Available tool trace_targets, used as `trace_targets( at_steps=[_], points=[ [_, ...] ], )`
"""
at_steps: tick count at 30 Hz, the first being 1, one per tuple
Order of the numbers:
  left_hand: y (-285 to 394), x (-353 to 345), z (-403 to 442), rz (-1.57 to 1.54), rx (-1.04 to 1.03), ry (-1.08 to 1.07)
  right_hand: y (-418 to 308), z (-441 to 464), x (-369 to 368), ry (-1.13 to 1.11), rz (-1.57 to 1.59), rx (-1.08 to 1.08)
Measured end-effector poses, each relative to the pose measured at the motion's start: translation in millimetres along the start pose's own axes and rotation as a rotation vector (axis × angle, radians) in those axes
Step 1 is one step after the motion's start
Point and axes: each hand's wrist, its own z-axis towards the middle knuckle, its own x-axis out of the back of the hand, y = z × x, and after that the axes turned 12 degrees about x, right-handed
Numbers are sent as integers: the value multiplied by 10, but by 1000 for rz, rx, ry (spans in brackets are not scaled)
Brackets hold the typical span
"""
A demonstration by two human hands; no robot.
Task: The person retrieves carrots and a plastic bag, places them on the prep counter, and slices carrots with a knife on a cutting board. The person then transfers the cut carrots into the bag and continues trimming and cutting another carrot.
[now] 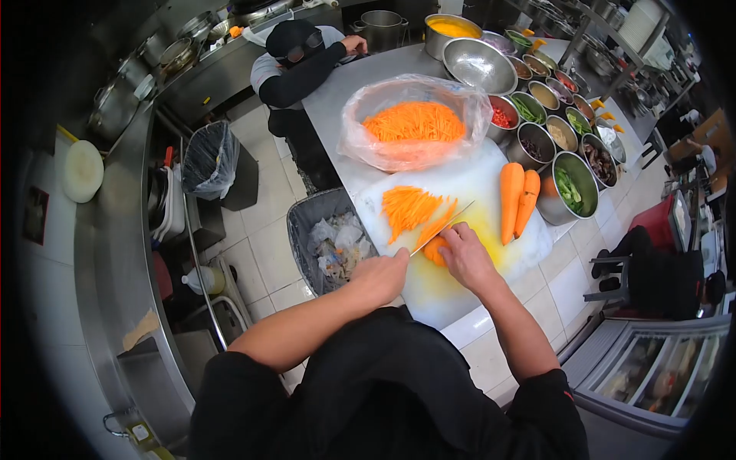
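My left hand (383, 277) is closed around the handle of a knife (445, 226), whose blade slants away to the upper right. Under the fingers of my right hand (468, 257) a piece of carrot (434, 251) is pressed to the white cutting board (460, 303), right beside the blade. Thin carrot strips (409, 210) lie in a pile on the blade's far side. Two peeled whole carrots (511, 201) rest on the board to the right. Behind the board, a clear plastic bag (356, 115) stands open, full of shredded carrot (418, 123).
Metal containers of cut ingredients (537, 139) crowd the table's right side, near an overturned-looking steel bowl (480, 66). A lined bin (333, 238) stands at the table's left edge. Another person (295, 61) leans on the far left corner. A steel counter (126, 253) runs along the left.
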Motion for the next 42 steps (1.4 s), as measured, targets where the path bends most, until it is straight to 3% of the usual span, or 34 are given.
trace_targets(
  at_steps=[7,10,13,16,22,34,37,42],
  points=[
    [27,163,-170,54,34,-44,50,-7,-41,39,-24,35],
    [30,-34,153,32,-18,35,47,-17,-39,80,8,44],
    [47,278,-214,76,-41,5,24,7,-20,38,6,-10],
    [-32,14,-55,-16,36,-53,55,-15,-57,80,-3,39],
    [8,276,-286,75,6,-61,21,-17,-3,56,6,6],
    [23,-15,51,32,-33,5,6,-37,-37,90,32,-35],
    [77,307,-250,77,-49,-29,26,-41,-48,77,16,-54],
    [14,56,0,50,1,-50,39,-50,-73,130,5,-5]
  ],
)
